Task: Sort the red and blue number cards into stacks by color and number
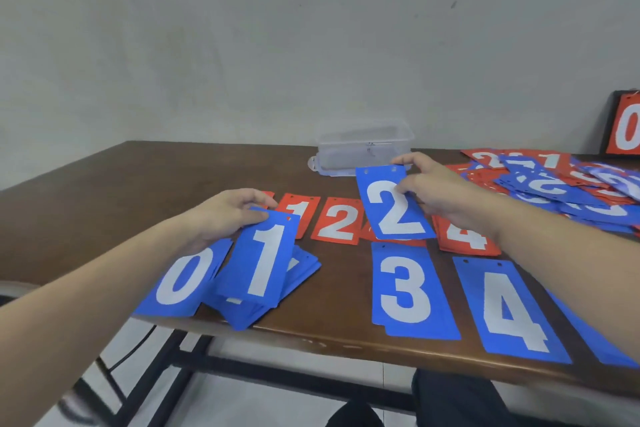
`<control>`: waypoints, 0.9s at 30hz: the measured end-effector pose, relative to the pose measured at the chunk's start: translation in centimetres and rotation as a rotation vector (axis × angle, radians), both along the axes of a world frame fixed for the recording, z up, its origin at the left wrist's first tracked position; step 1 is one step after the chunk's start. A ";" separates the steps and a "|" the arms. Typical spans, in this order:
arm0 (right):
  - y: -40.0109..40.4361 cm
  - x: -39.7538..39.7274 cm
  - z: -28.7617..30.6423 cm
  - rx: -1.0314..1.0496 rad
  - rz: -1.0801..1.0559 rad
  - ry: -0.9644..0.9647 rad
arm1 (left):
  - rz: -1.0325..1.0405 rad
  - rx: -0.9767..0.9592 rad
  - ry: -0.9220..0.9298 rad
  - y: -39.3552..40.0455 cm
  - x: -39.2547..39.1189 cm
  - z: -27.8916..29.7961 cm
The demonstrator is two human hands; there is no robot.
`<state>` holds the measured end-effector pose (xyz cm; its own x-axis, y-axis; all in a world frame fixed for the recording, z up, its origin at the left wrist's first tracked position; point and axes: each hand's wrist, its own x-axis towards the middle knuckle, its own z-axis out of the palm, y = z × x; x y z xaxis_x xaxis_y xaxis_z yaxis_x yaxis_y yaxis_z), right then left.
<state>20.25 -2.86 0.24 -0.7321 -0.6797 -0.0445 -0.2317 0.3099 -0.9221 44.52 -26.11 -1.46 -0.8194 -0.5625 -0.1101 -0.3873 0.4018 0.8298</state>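
- Left hand point(225, 215) is gripping the top edge of a blue 1 card point(265, 258) at centre left of the frame, thumb on its face, fingers curled behind; the card is lying tilted over a loose blue stack point(298, 274) near the table's front edge
- Right hand point(429, 191) is pinching a blue 2 card point(394, 206) at centre frame, thumb on the face and fingers over the top edge; the card is hanging raised above the red row and covering most of a red card point(370, 230) under it, number hidden
- Blue 0 card point(183, 279) is lying just left of the 1, partly tucked under it
- Blue 3 stack point(405, 291) and blue 4 stack point(509, 308) are sitting lower centre and lower right; the right forearm is crossing over another blue card point(602, 350) at the far lower right, number hidden
- Red 1 card point(298, 211), red 2 card point(337, 220) and red 4 card point(464, 236) are forming a row behind the blue ones
- Unsorted heap of red and blue cards point(561, 184) is lying at centre right
- Clear plastic box point(363, 146) is standing on the brown table point(121, 184) behind the right hand
- Framed red 0 point(623, 128) is leaning at the right edge
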 end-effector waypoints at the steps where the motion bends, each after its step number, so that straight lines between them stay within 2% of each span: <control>1: -0.3 0.3 0.0 0.002 0.002 0.009 | -0.007 -0.088 -0.013 0.0 0.1 -0.3; 5: -1.2 1.0 0.2 0.017 0.017 0.010 | -0.097 -0.433 -0.159 -0.2 0.2 -1.6; 10: -0.6 0.9 0.0 0.039 0.036 0.033 | -0.192 -0.591 -0.173 0.1 -0.3 -1.5; 17: 1.8 -0.9 -0.5 0.031 0.001 0.017 | -0.209 -0.645 -0.036 2.2 -4.0 -1.1; 27: 8.2 -4.0 -1.0 0.041 -0.161 -0.022 | -0.435 -0.635 0.094 7.6 -12.1 -0.6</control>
<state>16.25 5.31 -0.73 -0.8300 -0.5509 -0.0868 -0.1559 0.3786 -0.9123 32.46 -18.47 -2.11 -0.9711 -0.1198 0.2066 -0.0249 0.9111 0.4114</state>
